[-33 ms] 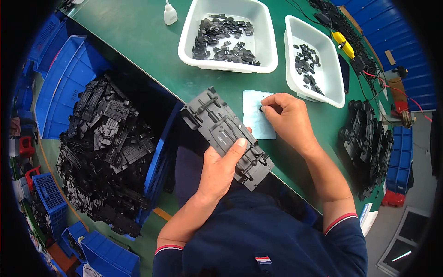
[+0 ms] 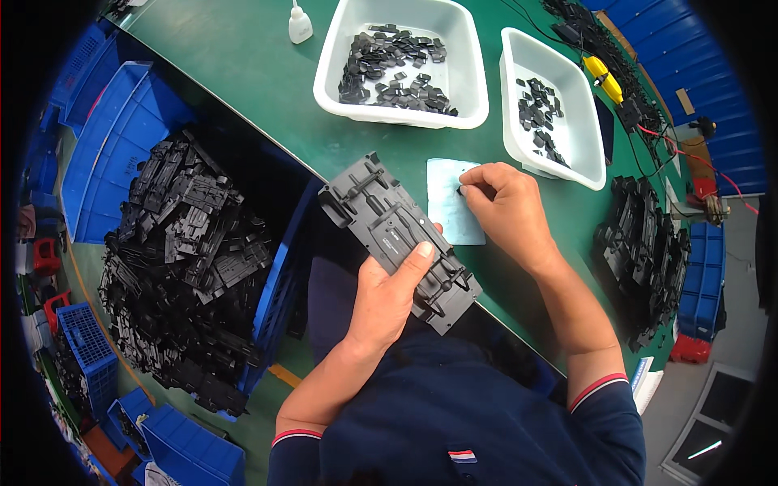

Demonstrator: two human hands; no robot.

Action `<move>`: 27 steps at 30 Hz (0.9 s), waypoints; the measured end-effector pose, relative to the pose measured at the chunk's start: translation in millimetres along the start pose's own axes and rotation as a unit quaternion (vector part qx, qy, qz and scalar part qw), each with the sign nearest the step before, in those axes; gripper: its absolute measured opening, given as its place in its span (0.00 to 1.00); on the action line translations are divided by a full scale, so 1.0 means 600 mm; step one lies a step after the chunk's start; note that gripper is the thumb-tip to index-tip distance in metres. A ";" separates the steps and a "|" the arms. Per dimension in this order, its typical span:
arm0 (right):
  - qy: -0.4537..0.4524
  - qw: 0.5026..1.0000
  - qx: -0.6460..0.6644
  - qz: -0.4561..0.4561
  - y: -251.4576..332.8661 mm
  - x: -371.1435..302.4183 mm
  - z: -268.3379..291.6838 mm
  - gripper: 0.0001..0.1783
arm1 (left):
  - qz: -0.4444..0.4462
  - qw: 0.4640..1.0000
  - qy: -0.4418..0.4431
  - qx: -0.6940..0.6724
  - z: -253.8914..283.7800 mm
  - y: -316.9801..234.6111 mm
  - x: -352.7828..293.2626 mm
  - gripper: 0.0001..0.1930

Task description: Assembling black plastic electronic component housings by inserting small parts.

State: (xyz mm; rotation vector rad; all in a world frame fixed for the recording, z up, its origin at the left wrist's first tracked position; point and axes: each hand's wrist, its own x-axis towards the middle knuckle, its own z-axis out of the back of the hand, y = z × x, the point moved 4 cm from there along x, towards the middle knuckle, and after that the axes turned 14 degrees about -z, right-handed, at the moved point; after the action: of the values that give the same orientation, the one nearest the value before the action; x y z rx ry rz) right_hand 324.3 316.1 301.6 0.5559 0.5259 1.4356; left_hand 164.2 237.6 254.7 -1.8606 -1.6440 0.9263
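Observation:
My left hand (image 2: 382, 301) grips a black plastic model-car chassis (image 2: 381, 212) near its lower end. The thumb lies across the chassis, whose detailed side faces up, and it is tilted over the table's front edge. Fingertips pinched together, my right hand (image 2: 509, 209) holds a small black plastic piece (image 2: 462, 191), mostly hidden by the fingers. That hand is over a pale blue-white sheet (image 2: 450, 220) on the green table (image 2: 324, 150), to the right of the chassis. Faint dark marks show on the sheet.
Two white tubs, a larger one (image 2: 480, 89) and a narrower one (image 2: 510, 105), hold small black pieces. A white squeeze bottle (image 2: 300, 27) stands at the back left. More chassis (image 2: 640, 251) are stacked at right; a blue crate (image 2: 121, 138) at left is heaped with others.

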 end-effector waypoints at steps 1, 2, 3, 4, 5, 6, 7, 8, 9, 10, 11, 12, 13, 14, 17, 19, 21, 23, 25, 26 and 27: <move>-0.016 1.000 -0.014 0.022 0.004 -0.002 0.003 0.08 | 0.002 1.000 0.001 0.000 0.000 0.000 0.000 0.16; -0.033 0.998 -0.027 0.044 0.007 -0.006 0.006 0.07 | 0.003 1.000 0.002 0.001 0.000 0.001 -0.001 0.16; -0.050 0.996 -0.040 0.067 0.011 -0.009 0.009 0.07 | 0.004 1.000 0.003 0.002 0.000 0.000 0.000 0.16; -0.066 0.992 -0.029 0.107 0.016 -0.015 0.014 0.08 | 0.002 1.000 0.005 -0.001 0.000 0.000 0.000 0.16; -0.081 0.986 -0.019 0.145 0.021 -0.023 0.020 0.09 | 0.001 1.000 0.007 -0.004 0.000 0.001 0.000 0.16; -0.096 0.978 -0.009 0.183 0.025 -0.032 0.025 0.11 | 0.000 1.000 0.009 -0.008 0.000 0.001 -0.001 0.16; -0.116 0.972 -0.006 0.202 0.026 -0.043 0.030 0.12 | -0.001 1.000 0.011 -0.006 0.000 0.000 -0.001 0.16; -0.135 0.966 -0.003 0.221 0.027 -0.055 0.035 0.12 | -0.002 1.000 0.013 -0.004 -0.001 -0.002 -0.002 0.15; -0.155 0.959 0.000 0.238 0.027 -0.064 0.039 0.13 | -0.001 1.000 0.015 -0.001 -0.002 -0.002 -0.002 0.15; -0.162 0.956 -0.001 0.243 0.025 -0.067 0.039 0.13 | -0.008 1.000 0.014 0.008 -0.002 -0.002 -0.003 0.15; -0.169 0.954 -0.002 0.248 0.022 -0.069 0.038 0.14 | -0.014 1.000 0.012 0.018 -0.001 -0.001 -0.003 0.15; -0.178 0.951 -0.002 0.252 0.019 -0.072 0.038 0.14 | -0.021 0.999 0.012 0.029 -0.002 -0.001 -0.003 0.15; -0.170 0.955 0.001 0.242 0.016 -0.070 0.036 0.13 | -0.019 0.999 0.011 0.027 -0.004 -0.002 -0.004 0.15; -0.161 0.959 0.005 0.231 0.015 -0.063 0.033 0.13 | -0.018 0.999 0.010 0.025 -0.006 -0.003 -0.004 0.14; -0.120 0.976 0.032 0.181 0.006 -0.040 0.017 0.11 | -0.021 0.999 0.013 0.027 -0.006 -0.002 -0.003 0.14; -0.086 0.986 0.041 0.138 0.001 -0.028 0.008 0.09 | -0.025 0.999 0.012 0.029 -0.006 -0.002 -0.001 0.14; -0.055 0.994 0.032 0.091 -0.004 -0.020 0.003 0.07 | -0.026 0.999 0.009 0.028 -0.007 -0.001 -0.002 0.14; -0.049 0.995 0.012 0.091 -0.003 -0.016 0.001 0.07 | -0.021 0.999 0.012 0.032 -0.005 -0.002 -0.001 0.14; -0.046 0.995 -0.001 0.091 -0.003 -0.014 -0.002 0.07 | -0.015 0.999 0.015 0.032 -0.004 -0.002 -0.001 0.14; -0.047 0.995 -0.002 0.092 -0.001 -0.013 -0.003 0.06 | -0.013 0.999 0.016 0.031 -0.005 -0.003 -0.001 0.14; -0.047 0.995 -0.003 0.093 0.001 -0.012 -0.005 0.06 | -0.012 0.999 0.017 0.030 -0.004 -0.003 -0.001 0.14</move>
State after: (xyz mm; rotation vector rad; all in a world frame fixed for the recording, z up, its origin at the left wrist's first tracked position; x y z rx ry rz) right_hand 321.4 309.4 300.0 0.6784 0.4022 1.5776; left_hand 164.8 237.5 257.9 -1.8037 -1.5962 0.9193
